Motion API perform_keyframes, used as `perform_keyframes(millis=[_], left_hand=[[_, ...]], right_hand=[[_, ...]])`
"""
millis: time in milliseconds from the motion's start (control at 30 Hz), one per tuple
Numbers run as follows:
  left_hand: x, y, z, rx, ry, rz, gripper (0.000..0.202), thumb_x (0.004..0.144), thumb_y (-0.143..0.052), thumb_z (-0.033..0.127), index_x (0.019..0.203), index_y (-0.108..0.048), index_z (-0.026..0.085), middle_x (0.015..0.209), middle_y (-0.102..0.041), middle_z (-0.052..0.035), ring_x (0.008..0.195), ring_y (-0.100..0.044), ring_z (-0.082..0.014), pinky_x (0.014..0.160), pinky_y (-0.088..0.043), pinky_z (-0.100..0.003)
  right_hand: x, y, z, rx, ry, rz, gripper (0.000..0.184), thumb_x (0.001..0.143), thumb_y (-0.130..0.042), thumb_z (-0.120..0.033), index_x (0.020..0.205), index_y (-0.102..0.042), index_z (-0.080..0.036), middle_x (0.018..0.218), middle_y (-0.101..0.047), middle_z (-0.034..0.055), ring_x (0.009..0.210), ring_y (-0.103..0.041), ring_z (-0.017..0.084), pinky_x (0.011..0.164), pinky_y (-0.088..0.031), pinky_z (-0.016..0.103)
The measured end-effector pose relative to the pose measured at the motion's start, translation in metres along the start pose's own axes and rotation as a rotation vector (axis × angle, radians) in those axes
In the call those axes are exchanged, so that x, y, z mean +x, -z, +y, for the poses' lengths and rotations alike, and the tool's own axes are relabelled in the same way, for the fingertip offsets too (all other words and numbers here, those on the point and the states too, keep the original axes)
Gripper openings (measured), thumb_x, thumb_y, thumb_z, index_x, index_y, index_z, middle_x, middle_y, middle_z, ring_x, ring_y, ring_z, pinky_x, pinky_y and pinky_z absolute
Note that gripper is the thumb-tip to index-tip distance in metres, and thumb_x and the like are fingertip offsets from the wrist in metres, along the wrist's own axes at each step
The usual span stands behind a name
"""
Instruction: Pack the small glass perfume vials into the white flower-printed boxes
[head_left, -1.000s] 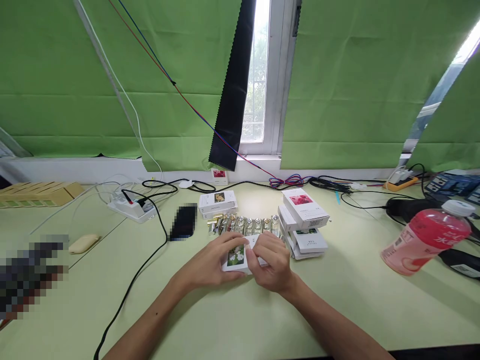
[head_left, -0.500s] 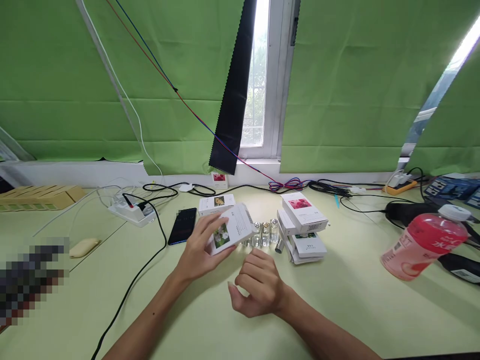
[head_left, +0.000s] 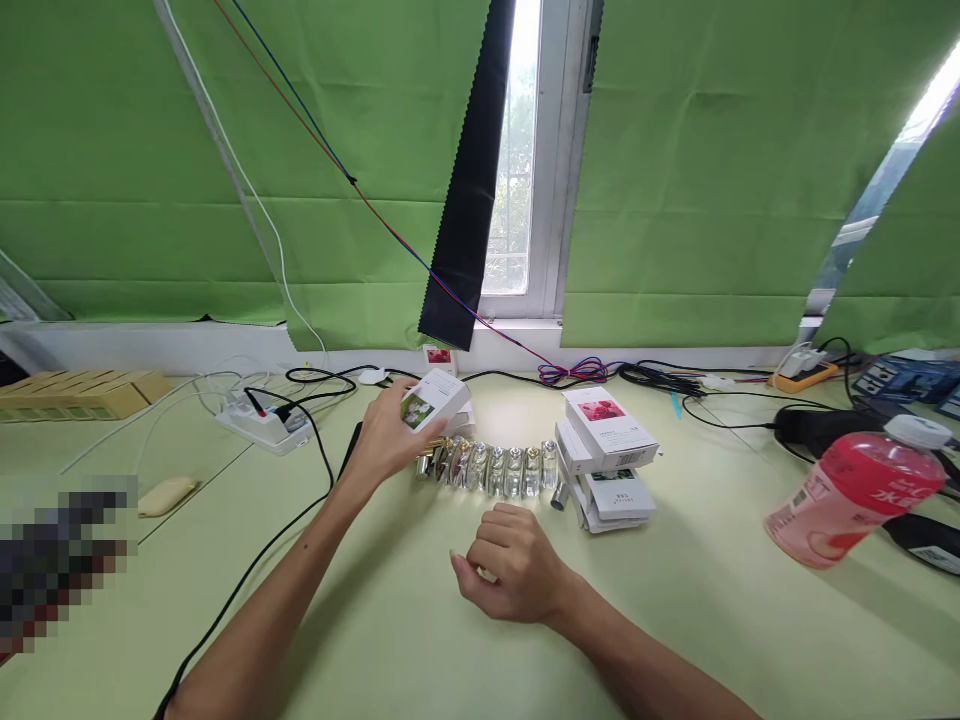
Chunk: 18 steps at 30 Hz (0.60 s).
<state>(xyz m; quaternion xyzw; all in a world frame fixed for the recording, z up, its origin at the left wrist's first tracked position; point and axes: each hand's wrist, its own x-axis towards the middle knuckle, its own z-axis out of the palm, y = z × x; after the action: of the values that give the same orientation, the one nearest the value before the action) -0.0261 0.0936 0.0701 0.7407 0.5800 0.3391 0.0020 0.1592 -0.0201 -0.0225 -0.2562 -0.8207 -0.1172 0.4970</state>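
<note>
My left hand [head_left: 386, 430] grips a small white carton [head_left: 433, 400] with a white-flower picture, holding it tilted over another white box [head_left: 463, 418] that is mostly hidden beneath it. Just right of that hand, a curved row of several small glass bottles [head_left: 496, 470] stands on the table, some with gold or silver tops. A small silver cap [head_left: 559, 495] lies at the row's right end. Nearer to me, my right hand [head_left: 517, 570] rests in a loose fist, with nothing visible in it. Beside the row is a stack of white cartons [head_left: 611, 430], the top one with a pink-flower picture.
A phone [head_left: 351, 445] lies partly behind my left arm. To the left are a power strip [head_left: 266, 425], a black cable [head_left: 262, 560] and a cream-coloured object [head_left: 169, 495]. A pink drink bottle [head_left: 855, 490] leans at the right. Cables [head_left: 660, 375] run along the back edge.
My left hand has moved away and left with the carton, now over the box behind, uncovering more of the bottle row. My right hand has barely shifted.
</note>
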Motion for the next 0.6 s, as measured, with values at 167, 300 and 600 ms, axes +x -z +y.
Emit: perform_keyframes(millis=[167,300,600], left_hand=[[0.051,-0.012,-0.006,0.208,0.053,-0.288,0.060,0.080,-0.069,0.045,0.130,-0.051,0.018,0.137,-0.062,-0.0157,0.126,-0.058,-0.0334,0.111,-0.040,-0.047],[0.085,-0.021,-0.011,0.234,0.038,-0.378,0.065,0.075,-0.074,0.043,0.132,-0.052,0.020,0.141,-0.061,-0.0145,0.132,-0.055,-0.0353,0.115,-0.035,-0.050],[0.128,-0.027,-0.024,0.265,0.021,-0.581,0.065,0.081,-0.065,0.060,0.132,-0.060,0.019,0.130,-0.070,-0.0138,0.113,-0.068,-0.0295,0.094,-0.050,-0.033]], right_hand=[[-0.001,0.000,0.002,0.015,-0.014,0.000,0.039,0.089,-0.055,-0.017,0.053,-0.040,-0.022,0.049,-0.042,-0.0046,0.048,-0.036,0.011,0.052,-0.025,0.030],[-0.001,0.001,0.003,0.007,-0.026,-0.003,0.041,0.090,-0.055,-0.017,0.053,-0.040,-0.021,0.049,-0.042,-0.0046,0.048,-0.035,0.011,0.052,-0.025,0.030],[0.001,0.002,0.002,0.023,-0.037,0.001,0.042,0.092,-0.054,-0.017,0.053,-0.041,-0.021,0.048,-0.042,-0.0041,0.048,-0.034,0.011,0.052,-0.024,0.030]])
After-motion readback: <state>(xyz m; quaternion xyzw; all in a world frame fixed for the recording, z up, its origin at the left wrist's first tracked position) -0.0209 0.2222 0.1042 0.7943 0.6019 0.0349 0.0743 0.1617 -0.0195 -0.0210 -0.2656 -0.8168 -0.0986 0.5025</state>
